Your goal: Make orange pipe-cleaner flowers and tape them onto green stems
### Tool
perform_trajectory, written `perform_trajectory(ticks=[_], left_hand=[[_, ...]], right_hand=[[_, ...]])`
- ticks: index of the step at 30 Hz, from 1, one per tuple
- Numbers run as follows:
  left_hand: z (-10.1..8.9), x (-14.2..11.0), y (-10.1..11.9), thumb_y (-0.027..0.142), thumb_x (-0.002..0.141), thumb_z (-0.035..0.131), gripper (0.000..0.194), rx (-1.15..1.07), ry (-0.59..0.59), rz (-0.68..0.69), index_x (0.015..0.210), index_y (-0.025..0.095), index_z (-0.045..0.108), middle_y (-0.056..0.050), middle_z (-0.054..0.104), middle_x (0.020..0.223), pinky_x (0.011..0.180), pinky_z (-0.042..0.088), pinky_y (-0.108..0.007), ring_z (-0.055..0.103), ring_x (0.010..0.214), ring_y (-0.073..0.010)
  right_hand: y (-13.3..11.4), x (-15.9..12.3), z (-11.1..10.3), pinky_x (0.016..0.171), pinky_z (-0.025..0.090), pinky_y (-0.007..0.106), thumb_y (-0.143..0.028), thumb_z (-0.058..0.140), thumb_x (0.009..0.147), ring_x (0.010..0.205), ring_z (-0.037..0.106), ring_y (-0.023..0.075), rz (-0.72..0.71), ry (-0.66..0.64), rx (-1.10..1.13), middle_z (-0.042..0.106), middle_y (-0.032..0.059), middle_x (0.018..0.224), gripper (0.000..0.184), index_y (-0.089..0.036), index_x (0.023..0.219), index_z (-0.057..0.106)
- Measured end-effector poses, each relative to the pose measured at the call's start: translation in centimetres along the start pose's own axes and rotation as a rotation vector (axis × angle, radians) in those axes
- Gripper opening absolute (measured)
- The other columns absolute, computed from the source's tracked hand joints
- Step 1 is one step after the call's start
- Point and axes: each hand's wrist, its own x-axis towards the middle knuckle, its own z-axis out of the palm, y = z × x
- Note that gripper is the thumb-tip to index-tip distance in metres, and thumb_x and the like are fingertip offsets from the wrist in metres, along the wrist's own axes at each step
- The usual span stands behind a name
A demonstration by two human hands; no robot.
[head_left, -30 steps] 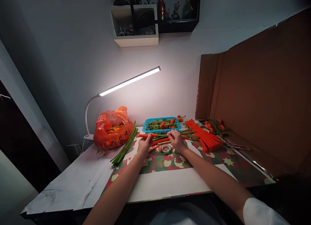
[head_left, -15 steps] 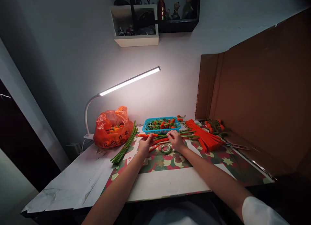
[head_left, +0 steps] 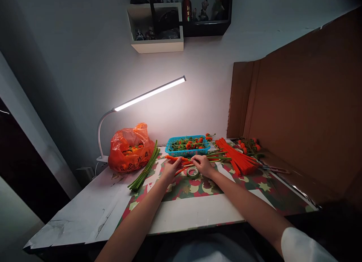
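Between the fingers of my left hand (head_left: pixel 171 170) is a fuzzy orange pipe cleaner coil (head_left: pixel 171 158), its free end pointing left. My right hand (head_left: pixel 204 166) is closed in a pinch close to the coil's right end, on what looks like a thin green stem; the fingers partly hide it. Loose orange and green strands lie on the table under and behind both hands. Just below them sits a roll of green tape (head_left: pixel 192 173). To the right spreads a bundle of orange pipe cleaners (head_left: pixel 239 158).
Behind my hands stands a blue basket (head_left: pixel 181 153) of orange pompom flowers. At left are a tied bundle of green stems (head_left: pixel 144 170), an orange plastic bag (head_left: pixel 128 150) and a lit desk lamp (head_left: pixel 149 94). Scissors (head_left: pixel 278 170) and a cardboard panel (head_left: pixel 296 103) are at right.
My left hand has shifted slightly right with the orange coil, and my right hand slightly left. Less green stem shows between them now. The view has moved a little.
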Motion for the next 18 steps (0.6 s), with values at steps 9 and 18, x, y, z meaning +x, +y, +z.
perform_trajectory(ticks=[9,18], left_hand=[[-0.41,0.34,-0.56,0.037,0.060,0.079,0.032,0.051,0.019,0.035,0.074,0.011,0.069,-0.006,0.070,0.066,0.055,0.052,-0.022,0.060,0.050,-0.0108],[-0.33,0.37,-0.49,0.037,0.060,0.078,0.029,0.111,0.066,0.090,0.070,0.011,0.069,-0.007,0.070,0.064,0.054,0.053,-0.024,0.062,0.049,-0.0128]], right_hand=[[0.01,-0.19,0.30,0.058,0.037,0.024,-0.025,0.047,0.085,0.059,0.053,0.0135,-0.020,0.021,0.048,0.061,0.0009,0.065,0.021,-0.018,0.072,0.062],[-0.51,-0.21,0.15,0.063,0.034,0.025,-0.023,0.049,0.085,0.058,0.052,0.0128,0.000,0.022,-0.067,0.064,0.0004,0.065,0.021,-0.019,0.070,0.063]])
